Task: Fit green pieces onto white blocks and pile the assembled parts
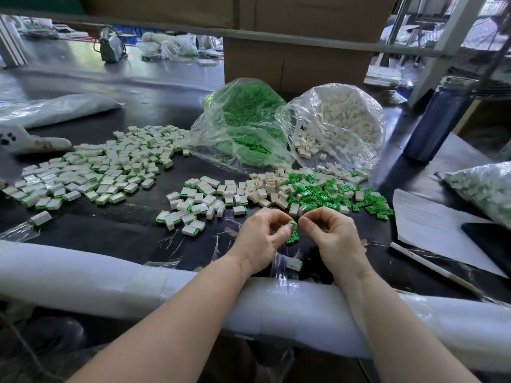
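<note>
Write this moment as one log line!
step: fitting | left hand: pinches green piece | right hand: fingers curled, contents unclear | assembled pile: left

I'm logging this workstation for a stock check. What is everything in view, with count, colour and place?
Assembled white blocks with green pieces: too many to count, white and green, spread across the left and centre of the black table.
Loose white blocks: many, cream-white, centre.
Loose green pieces: many, green, right of centre.
Clear plastic bag of green pieces: one, behind centre.
Clear plastic bag of white blocks: one, to its right.
Dark blue bottle: one, far right.
White paper sheet: one, right.
Cardboard boxes: brown, behind the bags; count unclear.
Left hand: pinches a green piece.
Right hand: fingers curled; contents unclear.
</note>
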A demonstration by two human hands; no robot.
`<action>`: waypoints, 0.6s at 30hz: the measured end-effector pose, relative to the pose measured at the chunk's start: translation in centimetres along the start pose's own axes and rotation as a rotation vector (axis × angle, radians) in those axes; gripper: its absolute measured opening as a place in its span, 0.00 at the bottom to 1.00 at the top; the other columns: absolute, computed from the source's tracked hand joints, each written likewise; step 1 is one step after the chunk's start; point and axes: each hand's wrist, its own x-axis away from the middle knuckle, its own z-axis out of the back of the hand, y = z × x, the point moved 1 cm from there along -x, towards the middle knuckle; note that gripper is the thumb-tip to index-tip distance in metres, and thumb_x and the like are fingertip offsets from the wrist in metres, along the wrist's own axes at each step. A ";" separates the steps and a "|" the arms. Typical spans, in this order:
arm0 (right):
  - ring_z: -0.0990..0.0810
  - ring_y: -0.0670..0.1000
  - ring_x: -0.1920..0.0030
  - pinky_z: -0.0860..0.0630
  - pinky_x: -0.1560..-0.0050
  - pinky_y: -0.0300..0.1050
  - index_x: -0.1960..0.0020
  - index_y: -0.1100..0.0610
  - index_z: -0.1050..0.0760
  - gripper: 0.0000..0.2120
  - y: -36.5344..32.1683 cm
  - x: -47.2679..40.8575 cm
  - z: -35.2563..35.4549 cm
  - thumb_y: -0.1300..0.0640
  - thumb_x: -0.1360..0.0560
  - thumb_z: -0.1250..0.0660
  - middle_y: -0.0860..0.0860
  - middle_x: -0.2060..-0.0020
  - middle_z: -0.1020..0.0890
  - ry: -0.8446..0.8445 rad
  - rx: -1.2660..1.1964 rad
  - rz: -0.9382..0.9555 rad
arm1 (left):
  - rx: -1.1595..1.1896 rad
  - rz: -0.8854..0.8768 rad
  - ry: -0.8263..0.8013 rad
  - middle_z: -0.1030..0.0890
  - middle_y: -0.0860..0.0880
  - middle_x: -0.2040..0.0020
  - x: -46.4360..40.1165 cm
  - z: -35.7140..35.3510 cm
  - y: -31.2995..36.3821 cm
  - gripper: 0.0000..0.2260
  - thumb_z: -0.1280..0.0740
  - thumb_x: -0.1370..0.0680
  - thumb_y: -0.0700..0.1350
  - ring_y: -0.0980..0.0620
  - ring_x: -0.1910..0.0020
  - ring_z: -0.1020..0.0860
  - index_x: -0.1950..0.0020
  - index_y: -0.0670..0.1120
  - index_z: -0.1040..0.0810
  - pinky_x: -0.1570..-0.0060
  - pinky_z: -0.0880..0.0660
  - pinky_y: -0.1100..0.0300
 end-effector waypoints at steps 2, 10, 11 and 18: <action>0.23 0.40 0.65 0.28 0.61 0.28 0.61 0.53 0.23 0.07 0.3 -0.1 0.4 0.64 0.28 0.30 0.47 0.66 0.20 0.108 0.043 -0.024 | 0.002 0.030 0.076 0.21 0.49 0.57 0.0 0.2 -0.3 0.04 0.34 0.23 0.42 0.51 0.57 0.23 0.51 0.44 0.21 0.52 0.24 0.61; 0.23 0.52 0.55 0.26 0.49 0.47 0.51 0.59 0.22 0.04 1.7 -0.6 1.3 0.62 0.25 0.34 0.54 0.56 0.19 0.255 0.276 -0.187 | -0.229 0.055 0.423 0.25 0.48 0.49 -0.4 1.0 -1.3 0.12 0.38 0.23 0.35 0.55 0.56 0.27 0.43 0.44 0.21 0.53 0.34 0.78; 0.23 0.52 0.53 0.27 0.47 0.46 0.49 0.58 0.22 0.06 1.7 -0.6 1.3 0.63 0.25 0.35 0.54 0.54 0.19 0.239 0.303 -0.186 | -0.263 0.060 0.415 0.28 0.48 0.46 -0.4 1.1 -1.4 0.13 0.38 0.22 0.35 0.56 0.54 0.29 0.41 0.44 0.22 0.52 0.37 0.80; 0.33 0.51 0.34 0.40 0.36 0.40 0.33 0.54 0.29 0.19 1.8 -0.6 0.6 0.64 0.22 0.41 0.49 0.35 0.26 0.068 0.506 -0.129 | -0.579 0.169 0.201 0.41 0.43 0.30 -0.6 0.1 -1.6 0.16 0.42 0.20 0.42 0.46 0.32 0.40 0.33 0.38 0.32 0.33 0.42 0.59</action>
